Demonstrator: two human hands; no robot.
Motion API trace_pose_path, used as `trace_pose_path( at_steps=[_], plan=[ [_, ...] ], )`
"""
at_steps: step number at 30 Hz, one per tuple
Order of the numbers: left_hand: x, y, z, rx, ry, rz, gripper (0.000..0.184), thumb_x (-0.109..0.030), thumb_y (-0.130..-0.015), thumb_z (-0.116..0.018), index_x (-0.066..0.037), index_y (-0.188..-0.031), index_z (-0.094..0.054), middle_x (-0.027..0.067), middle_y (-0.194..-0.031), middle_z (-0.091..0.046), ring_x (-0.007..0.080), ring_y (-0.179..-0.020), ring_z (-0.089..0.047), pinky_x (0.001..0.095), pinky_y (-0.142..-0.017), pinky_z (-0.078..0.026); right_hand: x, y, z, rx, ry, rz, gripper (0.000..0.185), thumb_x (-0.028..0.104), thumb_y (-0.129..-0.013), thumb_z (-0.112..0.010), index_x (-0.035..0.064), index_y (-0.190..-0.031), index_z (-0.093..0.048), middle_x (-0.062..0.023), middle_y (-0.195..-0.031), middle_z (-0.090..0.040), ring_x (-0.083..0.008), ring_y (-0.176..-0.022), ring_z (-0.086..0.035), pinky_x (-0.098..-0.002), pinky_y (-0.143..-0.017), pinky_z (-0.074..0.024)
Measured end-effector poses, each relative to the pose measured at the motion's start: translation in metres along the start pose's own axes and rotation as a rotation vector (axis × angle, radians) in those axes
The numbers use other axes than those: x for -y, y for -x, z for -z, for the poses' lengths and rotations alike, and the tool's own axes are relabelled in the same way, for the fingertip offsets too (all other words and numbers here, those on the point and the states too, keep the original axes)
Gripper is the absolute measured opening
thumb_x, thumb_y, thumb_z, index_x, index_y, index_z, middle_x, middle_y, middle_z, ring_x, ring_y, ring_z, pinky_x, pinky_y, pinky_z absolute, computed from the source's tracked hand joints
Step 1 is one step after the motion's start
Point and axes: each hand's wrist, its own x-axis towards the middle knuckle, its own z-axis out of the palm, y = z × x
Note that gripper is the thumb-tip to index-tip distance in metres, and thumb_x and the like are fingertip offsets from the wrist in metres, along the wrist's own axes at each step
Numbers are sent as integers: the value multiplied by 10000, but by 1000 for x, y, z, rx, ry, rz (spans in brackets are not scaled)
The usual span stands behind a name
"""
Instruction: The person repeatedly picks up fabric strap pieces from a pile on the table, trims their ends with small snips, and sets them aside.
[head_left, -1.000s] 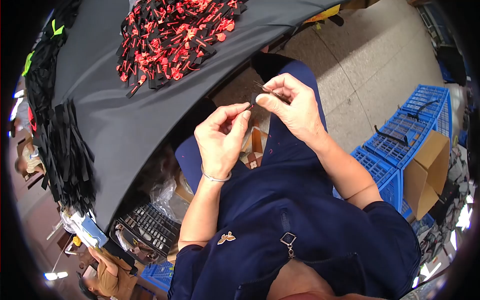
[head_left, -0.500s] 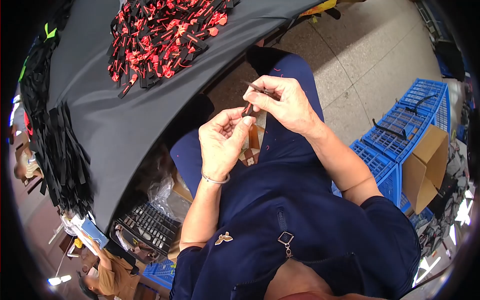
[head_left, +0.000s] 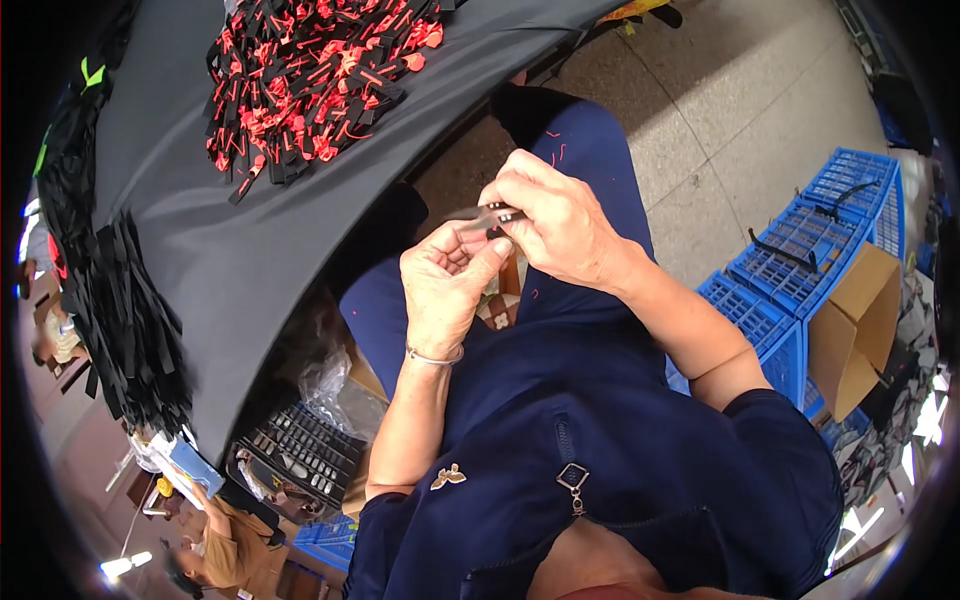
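Over my lap, my left hand [head_left: 452, 272] is closed, pinching a small black strap piece [head_left: 493, 234] between thumb and finger. Most of the piece is hidden by the fingertips. Close against it, my right hand [head_left: 558, 222] is closed round small dark thread snips [head_left: 508, 215]. Their blade end points left above the left fingertips and is smeared by motion. On the black-covered table lies a pile of black strap pieces with red threads [head_left: 310, 90].
A black cloth [head_left: 240, 270] covers the table, with long black straps [head_left: 135, 320] hanging at its left edge. Blue plastic crates [head_left: 800, 260] and an open cardboard box [head_left: 855, 330] stand at the right. A co-worker [head_left: 235, 545] is at lower left. Red thread bits lie on my trousers.
My right hand has turned and brought the snips down to the left fingertips, their tip now pointing left. The left hand keeps its pinch on the strap piece.
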Motion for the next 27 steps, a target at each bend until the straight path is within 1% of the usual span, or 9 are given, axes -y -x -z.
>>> trace_pose_path(
  at_steps=[1, 4, 7, 9, 11, 12, 15, 16, 27],
  plan=[
    [0, 1, 0, 5, 14, 4, 187, -18, -830, -714, 29, -1004, -664, 74, -855, -704, 85, -755, -650, 220, -694, -527, -1, -2, -2, 0, -15, -18, 106, -23, -803, -609, -7, -908, -617, -84, -856, -577, -207, -664, -570, -273, -637, -472],
    [3, -1, -1, -11, 105, 29, 201, -34, -835, -715, 26, -1019, -664, 84, -858, -707, 88, -745, -652, 215, -690, -525, -11, -5, -14, -51, -286, -136, 91, 104, -871, -601, 15, -861, -616, -69, -777, -563, -222, -620, -581, -334, -606, -479],
    [3, -1, 4, -8, 161, 85, 221, -52, -842, -714, 24, -1042, -659, 96, -867, -709, 94, -750, -658, 216, -698, -529, -11, -6, -16, -50, -609, -477, 188, 175, -932, -567, 8, -857, -605, 0, -680, -521, -115, -589, -506, -294, -569, -442],
    [1, 0, 3, -48, 172, 90, 227, -60, -848, -705, 16, -1056, -657, 89, -873, -700, 104, -748, -656, 218, -691, -530, -11, -6, -10, -68, -815, -687, 219, 243, -953, -579, 42, -883, -630, 67, -645, -462, -17, -581, -437, -209, -503, -361],
    [-1, 0, 2, -77, 183, 82, 232, -65, -853, -699, 13, -1067, -654, 84, -876, -695, 108, -746, -654, 219, -684, -530, -17, -5, -3, -110, -761, -588, 229, 272, -943, -601, 47, -926, -639, 72, -636, -454, -6, -568, -412, -198, -487, -342],
    [-1, 0, 2, -87, 188, 70, 235, -66, -856, -696, 13, -1073, -652, 83, -877, -693, 108, -746, -653, 219, -682, -530, -8, -7, 6, -124, -610, -650, 226, 257, -919, -632, 38, -974, -641, 42, -667, -530, -47, -592, -498, -224, -524, -409],
    [0, 0, 4, -105, 218, 37, 246, -69, -860, -694, 14, -1087, -646, 81, -882, -690, 108, -749, -649, 222, -675, -529, -3, -1, -1, -377, -223, -305, 227, 228, -894, -653, 35, -1011, -638, -9, -749, -621, -110, -672, -601, -269, -597, -479],
    [1, 0, 4, -107, 231, 27, 251, -70, -860, -694, 14, -1091, -645, 81, -885, -689, 109, -751, -648, 223, -674, -528, 3, 4, 5, -312, -245, -383, 211, 196, -867, -680, 39, -1002, -637, -59, -831, -666, -168, -761, -656, -305, -668, -513],
    [0, -2, -3, -89, 275, -22, 278, -42, -858, -689, 46, -1114, -626, 88, -928, -693, 94, -770, -645, 220, -734, -529, 4, 16, -6, -291, 141, -69, 162, 177, -780, -746, 84, -876, -656, -33, -737, -628, -201, -671, -603, -316, -584, -483]
  ],
)
